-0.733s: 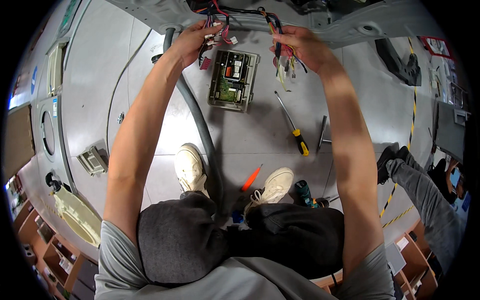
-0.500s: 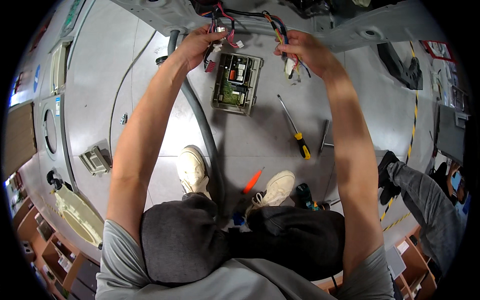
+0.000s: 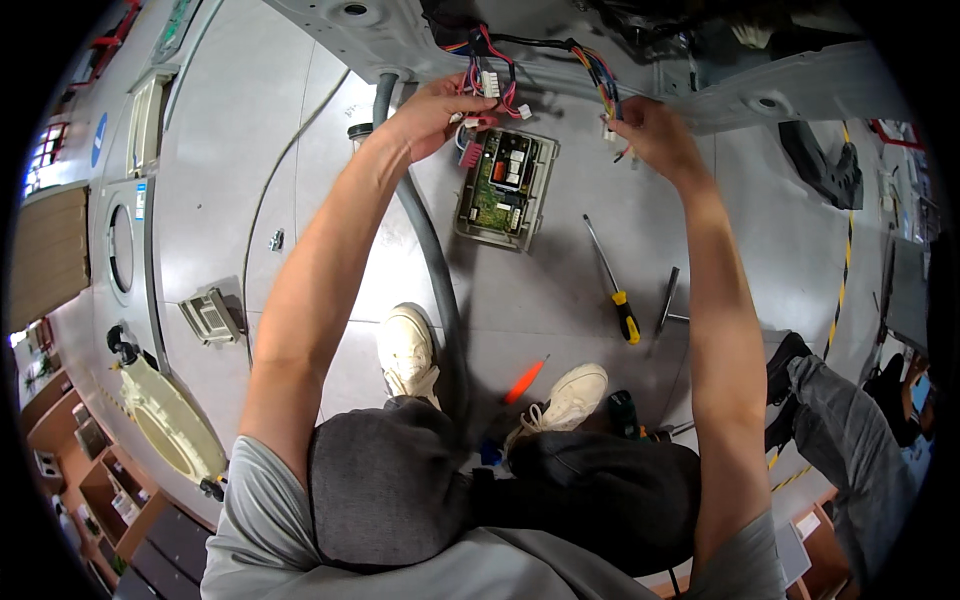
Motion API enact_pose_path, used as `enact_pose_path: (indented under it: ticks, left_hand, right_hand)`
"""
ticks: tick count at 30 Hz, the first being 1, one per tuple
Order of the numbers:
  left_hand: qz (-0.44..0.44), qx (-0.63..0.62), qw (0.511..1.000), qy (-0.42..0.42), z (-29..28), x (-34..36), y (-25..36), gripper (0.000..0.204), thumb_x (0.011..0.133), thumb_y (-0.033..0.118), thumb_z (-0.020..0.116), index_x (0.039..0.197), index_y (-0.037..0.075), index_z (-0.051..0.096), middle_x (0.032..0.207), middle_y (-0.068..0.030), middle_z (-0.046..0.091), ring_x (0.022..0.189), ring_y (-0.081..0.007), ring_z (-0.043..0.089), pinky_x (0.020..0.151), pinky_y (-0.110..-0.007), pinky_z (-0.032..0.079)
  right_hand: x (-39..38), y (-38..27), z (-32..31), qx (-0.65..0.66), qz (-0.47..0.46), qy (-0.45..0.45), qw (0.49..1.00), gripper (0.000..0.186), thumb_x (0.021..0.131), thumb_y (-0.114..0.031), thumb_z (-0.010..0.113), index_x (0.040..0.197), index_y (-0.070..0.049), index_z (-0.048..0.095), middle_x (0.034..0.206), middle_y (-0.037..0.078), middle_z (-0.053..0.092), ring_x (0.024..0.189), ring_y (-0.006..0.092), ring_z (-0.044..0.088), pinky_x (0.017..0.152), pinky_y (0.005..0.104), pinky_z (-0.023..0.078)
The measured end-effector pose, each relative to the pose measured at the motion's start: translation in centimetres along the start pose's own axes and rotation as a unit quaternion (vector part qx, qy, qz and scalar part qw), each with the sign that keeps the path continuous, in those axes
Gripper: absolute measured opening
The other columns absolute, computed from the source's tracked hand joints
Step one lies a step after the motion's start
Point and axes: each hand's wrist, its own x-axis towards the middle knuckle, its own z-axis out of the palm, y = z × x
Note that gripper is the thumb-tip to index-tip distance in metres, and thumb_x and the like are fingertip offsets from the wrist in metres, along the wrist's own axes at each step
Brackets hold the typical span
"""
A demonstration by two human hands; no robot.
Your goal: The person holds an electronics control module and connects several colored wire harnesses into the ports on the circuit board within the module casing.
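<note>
- Coloured wire bundle (image 3: 520,45) is hanging from the underside of the grey metal appliance frame (image 3: 760,95) along the top of the frame, with white plug connectors (image 3: 490,82) at its ends.
- Left hand (image 3: 435,110) is reaching up at upper centre, its fingers curling closed around the red and purple wires and one white connector.
- Right hand (image 3: 655,135) is gripping the yellow and blue strands a little right of centre at the top, pinching a small connector between closed fingers.
- Green circuit board in its grey tray (image 3: 505,185) is lying on the floor just below and between the two hands, touching neither.
- Grey corrugated hose (image 3: 430,260) is running down from the frame past the left wrist toward the knees.
- Yellow-handled screwdriver (image 3: 612,285) is lying on the floor right of the board, with a metal wrench (image 3: 668,305) just beside it.
- Orange-handled screwdriver (image 3: 525,380) is resting between the two white shoes (image 3: 408,350) at lower centre.
- Another person's leg in grey trousers (image 3: 850,430) is showing at lower right.
</note>
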Motion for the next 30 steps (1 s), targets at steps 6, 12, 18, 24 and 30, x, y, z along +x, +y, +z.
enact_pose_path:
  ticks: [6, 12, 18, 24, 30]
  left_hand:
    - [-0.013, 0.017, 0.999, 0.023, -1.1, -0.9, -0.7, 0.022, 0.088, 0.007, 0.06, 0.109, 0.003, 0.059, 0.096, -0.0062, 0.067, 0.082, -0.01, 0.059, 0.067, -0.023, 0.044]
    - [-0.019, 0.006, 1.0, 0.01, 0.7, -0.4, -0.9, 0.02, 0.086, -0.002, 0.055, 0.105, 0.003, 0.058, 0.097, -0.0078, 0.065, 0.089, -0.016, 0.062, 0.078, -0.027, 0.048]
    - [0.029, 0.063, 0.995, 0.074, 1.7, -1.0, -2.0, 0.018, 0.081, -0.002, 0.058, 0.097, 0.005, 0.058, 0.09, -0.004, 0.061, 0.084, -0.013, 0.059, 0.078, -0.027, 0.046]
    - [-0.051, 0.07, 0.992, 0.094, 1.3, -1.7, -3.2, 0.033, 0.083, -0.002, 0.058, 0.112, 0.012, 0.051, 0.094, -0.0033, 0.063, 0.078, -0.0097, 0.059, 0.07, -0.025, 0.045]
    - [-0.072, -0.029, 0.997, 0.015, -1.0, -1.8, -4.6, 0.038, 0.086, -0.003, 0.051, 0.12, 0.014, 0.048, 0.101, -0.0055, 0.063, 0.088, -0.0122, 0.058, 0.078, -0.027, 0.047]
  right_hand:
    - [0.3, -8.2, -1.1, -0.087, 0.022, 0.034, 0.995, 0.037, 0.084, -0.039, 0.059, 0.091, -0.005, 0.067, 0.088, 0.015, 0.068, 0.087, 0.0324, 0.065, 0.076, 0.0427, 0.051]
    - [3.4, -12.5, 4.5, -0.001, 0.097, 0.007, 0.995, 0.036, 0.086, -0.038, 0.059, 0.093, -0.004, 0.068, 0.083, 0.014, 0.069, 0.082, 0.0289, 0.067, 0.073, 0.0382, 0.051]
    - [5.4, -9.6, 3.8, 0.461, 0.053, -0.054, 0.884, 0.021, 0.088, -0.022, 0.061, 0.092, -0.001, 0.065, 0.08, 0.005, 0.064, 0.072, 0.0128, 0.059, 0.067, 0.0282, 0.047]
    - [4.8, -7.0, 1.9, 0.426, 0.06, -0.118, 0.895, 0.023, 0.089, -0.023, 0.061, 0.096, -0.001, 0.062, 0.081, 0.003, 0.062, 0.073, 0.0107, 0.057, 0.069, 0.0251, 0.045]
    - [3.8, -6.9, 3.1, 0.331, 0.041, -0.146, 0.931, 0.028, 0.086, -0.024, 0.065, 0.099, 0.0, 0.062, 0.088, 0.003, 0.062, 0.08, 0.0106, 0.056, 0.072, 0.0252, 0.044]
